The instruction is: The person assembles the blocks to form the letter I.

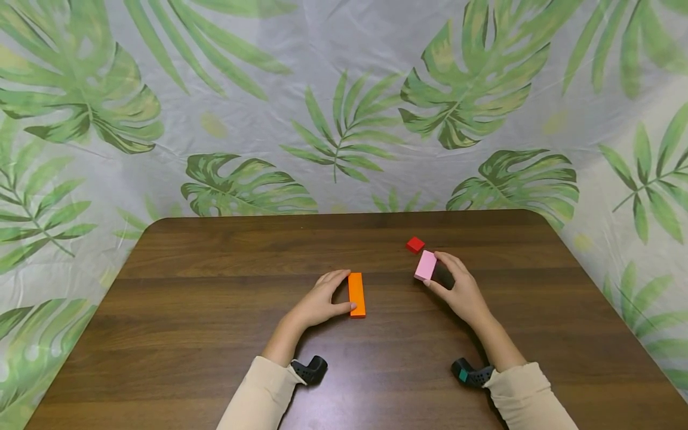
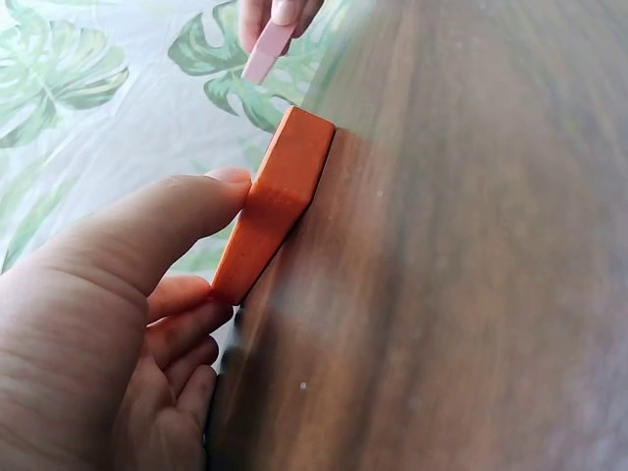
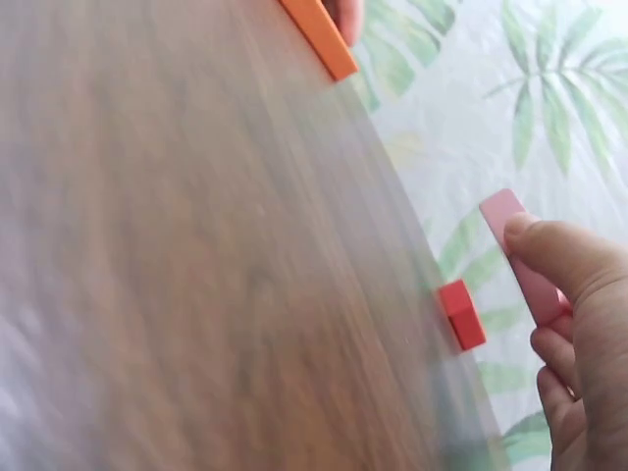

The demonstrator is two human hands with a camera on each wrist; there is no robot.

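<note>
In the head view, my left hand [image 1: 316, 306] holds a long orange block [image 1: 357, 292] on the table, thumb near its front end and fingertips at the far end. The left wrist view shows that orange block [image 2: 287, 162] tight against the thumb and a fingertip. Between thumb and fingers, my right hand [image 1: 464, 294] pinches a pink block [image 1: 426, 265]. That pink block [image 3: 502, 212] appears raised off the table in the right wrist view. Just beyond it lies a small red block [image 1: 415, 244], touched by neither hand.
A dark wooden table [image 1: 215, 257] carries the blocks, its far edge beyond the red one. Behind it hangs a pale cloth [image 1: 371, 36] with green leaf prints. Each wrist wears a black device, the left one [image 1: 312, 370] close over the table.
</note>
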